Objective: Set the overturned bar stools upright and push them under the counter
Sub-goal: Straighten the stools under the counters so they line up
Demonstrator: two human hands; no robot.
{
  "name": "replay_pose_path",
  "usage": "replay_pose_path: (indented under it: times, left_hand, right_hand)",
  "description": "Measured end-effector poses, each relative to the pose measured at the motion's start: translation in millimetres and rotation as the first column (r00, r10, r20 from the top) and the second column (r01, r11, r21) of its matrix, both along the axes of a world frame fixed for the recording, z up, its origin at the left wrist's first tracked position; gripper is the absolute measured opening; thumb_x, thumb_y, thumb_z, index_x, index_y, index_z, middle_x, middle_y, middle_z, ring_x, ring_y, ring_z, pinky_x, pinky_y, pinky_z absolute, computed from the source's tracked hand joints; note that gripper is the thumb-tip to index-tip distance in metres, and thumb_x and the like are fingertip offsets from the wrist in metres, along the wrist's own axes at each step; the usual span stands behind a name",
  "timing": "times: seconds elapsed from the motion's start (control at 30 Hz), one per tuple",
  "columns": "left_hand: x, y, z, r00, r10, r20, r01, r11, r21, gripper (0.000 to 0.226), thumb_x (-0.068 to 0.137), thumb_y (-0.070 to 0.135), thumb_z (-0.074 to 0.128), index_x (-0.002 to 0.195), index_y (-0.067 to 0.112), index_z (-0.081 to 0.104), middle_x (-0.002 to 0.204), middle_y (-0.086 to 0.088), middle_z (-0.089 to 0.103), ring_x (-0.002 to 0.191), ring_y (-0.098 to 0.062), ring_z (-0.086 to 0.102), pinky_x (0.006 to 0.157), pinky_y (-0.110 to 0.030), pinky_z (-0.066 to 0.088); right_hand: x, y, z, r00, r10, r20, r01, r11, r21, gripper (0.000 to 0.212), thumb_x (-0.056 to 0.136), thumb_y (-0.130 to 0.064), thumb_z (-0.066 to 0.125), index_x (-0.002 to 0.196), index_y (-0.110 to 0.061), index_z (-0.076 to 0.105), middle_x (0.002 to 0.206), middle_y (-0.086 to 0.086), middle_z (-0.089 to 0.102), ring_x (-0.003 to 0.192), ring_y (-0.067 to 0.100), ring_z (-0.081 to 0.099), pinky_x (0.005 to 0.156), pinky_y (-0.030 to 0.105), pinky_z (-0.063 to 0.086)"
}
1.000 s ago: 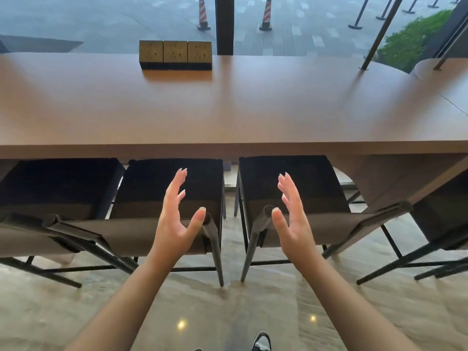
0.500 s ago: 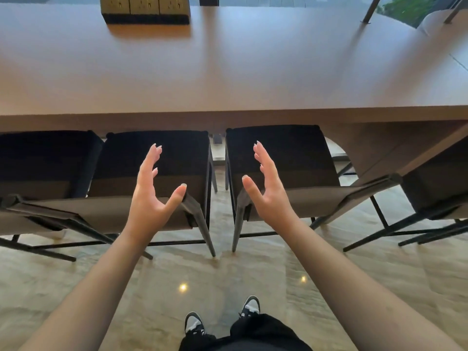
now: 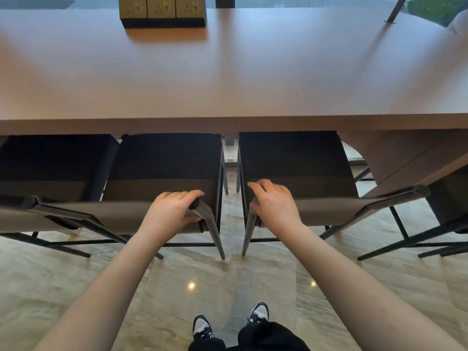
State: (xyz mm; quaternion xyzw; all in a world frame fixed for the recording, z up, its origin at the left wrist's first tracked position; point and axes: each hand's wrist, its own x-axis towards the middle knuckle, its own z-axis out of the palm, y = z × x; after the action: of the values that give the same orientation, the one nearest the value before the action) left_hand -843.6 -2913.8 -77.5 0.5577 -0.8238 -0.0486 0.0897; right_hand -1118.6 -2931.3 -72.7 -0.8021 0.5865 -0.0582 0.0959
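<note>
Two dark bar stools stand upright side by side, their seats partly under the brown counter (image 3: 228,79). My left hand (image 3: 172,211) grips the right end of the backrest of the left stool (image 3: 164,160), fingers over the top and thumb below. My right hand (image 3: 274,203) grips the left end of the backrest of the right stool (image 3: 298,160), its fingers curled over the top edge.
A third stool (image 3: 50,163) stands at the far left and another (image 3: 450,198) at the far right. A block of gold sockets (image 3: 162,10) sits on the counter's far side. My shoes (image 3: 202,325) are on the polished stone floor.
Both hands were raised open above the stools; they have dropped onto the backrests and closed around the inner ends. The view has tilted downward.
</note>
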Motion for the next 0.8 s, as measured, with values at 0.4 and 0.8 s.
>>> replay_pose_path:
  times: [0.4,0.8]
  left_hand:
    - [-16,-12,-2,0.999,0.042,0.03,-0.038,0.99,-0.133,0.039,0.082,0.032,0.082,0.113,0.016,0.066,0.088,0.001,0.074,0.065,-0.028,0.069,0.053,-0.03,0.042]
    - [-18,-20,-1,0.996,0.079,0.048,-0.079,0.997,0.004,0.037,0.091,0.041,0.07,0.121,0.025,0.056,0.103,0.005,0.073,0.077,-0.024,0.07,0.06,-0.03,0.047]
  right_hand:
    - [-1,-1,6,0.997,-0.054,0.059,0.053,0.998,0.032,0.023,0.096,-0.03,0.065,0.115,-0.019,0.06,0.109,0.001,0.062,0.072,0.014,0.056,0.061,0.018,0.04]
    - [1,-1,9,0.991,-0.1,0.089,0.094,0.993,0.068,0.027,0.095,-0.029,0.066,0.12,-0.019,0.062,0.117,0.002,0.065,0.087,0.021,0.069,0.072,0.021,0.049]
